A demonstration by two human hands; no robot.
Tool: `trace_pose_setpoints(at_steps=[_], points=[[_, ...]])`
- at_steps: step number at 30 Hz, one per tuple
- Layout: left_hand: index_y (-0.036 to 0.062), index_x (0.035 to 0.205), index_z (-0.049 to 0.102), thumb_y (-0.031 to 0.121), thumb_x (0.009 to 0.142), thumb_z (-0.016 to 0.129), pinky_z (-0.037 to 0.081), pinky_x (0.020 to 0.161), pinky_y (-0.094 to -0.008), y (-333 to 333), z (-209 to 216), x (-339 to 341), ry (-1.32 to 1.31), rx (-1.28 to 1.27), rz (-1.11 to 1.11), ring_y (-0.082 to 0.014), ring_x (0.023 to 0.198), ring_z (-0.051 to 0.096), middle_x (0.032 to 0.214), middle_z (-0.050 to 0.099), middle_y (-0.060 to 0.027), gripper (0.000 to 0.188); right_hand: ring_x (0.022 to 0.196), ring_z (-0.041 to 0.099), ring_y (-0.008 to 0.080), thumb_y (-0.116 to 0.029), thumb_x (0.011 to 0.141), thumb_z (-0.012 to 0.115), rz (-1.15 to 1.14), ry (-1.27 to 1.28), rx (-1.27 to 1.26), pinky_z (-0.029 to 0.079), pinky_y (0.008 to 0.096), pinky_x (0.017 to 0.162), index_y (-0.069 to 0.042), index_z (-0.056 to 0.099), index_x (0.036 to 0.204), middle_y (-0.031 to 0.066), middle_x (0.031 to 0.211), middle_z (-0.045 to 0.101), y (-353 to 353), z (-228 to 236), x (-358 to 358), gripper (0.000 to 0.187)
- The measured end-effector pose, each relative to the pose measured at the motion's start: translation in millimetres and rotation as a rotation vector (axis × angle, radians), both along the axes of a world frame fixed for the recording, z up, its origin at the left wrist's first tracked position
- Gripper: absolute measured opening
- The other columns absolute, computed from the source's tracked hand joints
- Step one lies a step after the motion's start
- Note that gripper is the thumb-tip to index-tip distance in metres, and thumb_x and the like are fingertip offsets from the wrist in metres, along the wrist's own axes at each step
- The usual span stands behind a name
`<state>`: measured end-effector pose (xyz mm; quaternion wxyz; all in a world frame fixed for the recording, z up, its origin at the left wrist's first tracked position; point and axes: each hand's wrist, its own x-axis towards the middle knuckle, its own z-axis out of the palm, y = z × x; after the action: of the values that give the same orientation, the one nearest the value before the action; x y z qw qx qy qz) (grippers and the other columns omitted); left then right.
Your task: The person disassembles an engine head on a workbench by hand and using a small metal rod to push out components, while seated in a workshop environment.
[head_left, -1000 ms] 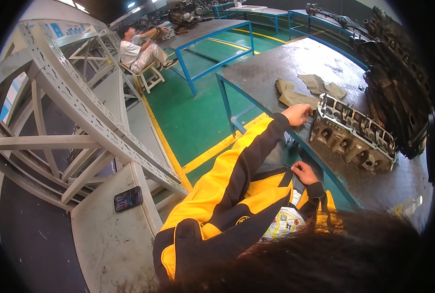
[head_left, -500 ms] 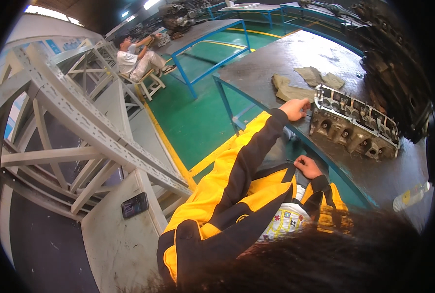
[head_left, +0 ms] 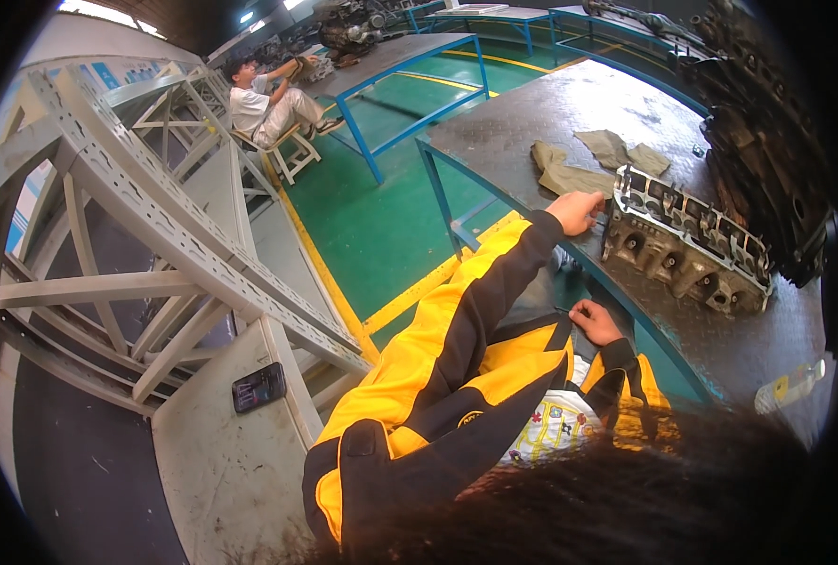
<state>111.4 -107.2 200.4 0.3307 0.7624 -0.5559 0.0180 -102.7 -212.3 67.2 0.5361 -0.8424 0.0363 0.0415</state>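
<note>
A metal engine cylinder head (head_left: 687, 247) lies on the worktable, its row of open chambers facing up and ports along the near side. Beside its left end, over the table edge, is my left hand (head_left: 577, 213), fingers curled together at the tips. What they pinch, if anything, is too small to name. My right hand (head_left: 596, 322) rests low near my lap, in front of the table edge, with thumb and fingers closed. A small dark tip shows by its thumb; I cannot make out what it belongs to. Both forearms wear yellow and black sleeves.
Crumpled tan cloths (head_left: 570, 169) lie behind the cylinder head. A dark engine assembly (head_left: 767, 160) stands at the right, a clear bottle (head_left: 789, 387) near the right edge. A phone (head_left: 259, 387) lies on the grey bench at left. Another person (head_left: 270, 104) sits by a farther table.
The whole view has shifted slightly. My two hands keep nearly the same places and finger shapes, and the cylinder head stays put on the table.
</note>
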Motion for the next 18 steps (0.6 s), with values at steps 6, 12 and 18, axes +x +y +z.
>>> trace_pose_setpoints(at_steps=[6, 12, 18], points=[[0.0052, 0.113, 0.057, 0.007, 0.083, 0.07, 0.051, 0.084, -0.0448, -1, -3, 0, -0.056, 0.054, 0.019, -0.0398, 0.098, 0.065, 0.102, 0.069, -0.0188, 0.033, 0.084, 0.059, 0.0208, -0.025, 0.095, 0.067, 0.002, -0.024, 0.009, 0.048, 0.0319, 0.079, -0.004, 0.063, 0.1, 0.0114, 0.093, 0.066, -1, -3, 0, 0.022], [0.0053, 0.115, 0.058, 0.007, 0.083, 0.07, 0.051, 0.085, -0.0442, 1, 8, -4, 0.098, 0.057, 0.05, -0.0379, 0.099, 0.066, 0.104, 0.07, -0.0199, 0.033, 0.084, 0.059, 0.0205, -0.026, 0.095, 0.067, 0.002, -0.038, -0.005, 0.048, 0.0319, 0.08, -0.003, 0.063, 0.1, 0.0108, 0.093, 0.066, -4, -11, 2, 0.024], [0.0054, 0.112, 0.06, 0.006, 0.08, 0.073, 0.052, 0.085, -0.0416, 3, 2, 0, 0.047, -0.014, 0.007, -0.0353, 0.096, 0.067, 0.099, 0.07, -0.015, 0.034, 0.084, 0.059, 0.0207, -0.027, 0.094, 0.067, 0.003, -0.049, 0.013, 0.048, 0.0317, 0.079, -0.004, 0.063, 0.099, 0.0107, 0.092, 0.066, -3, -8, 2, 0.024]])
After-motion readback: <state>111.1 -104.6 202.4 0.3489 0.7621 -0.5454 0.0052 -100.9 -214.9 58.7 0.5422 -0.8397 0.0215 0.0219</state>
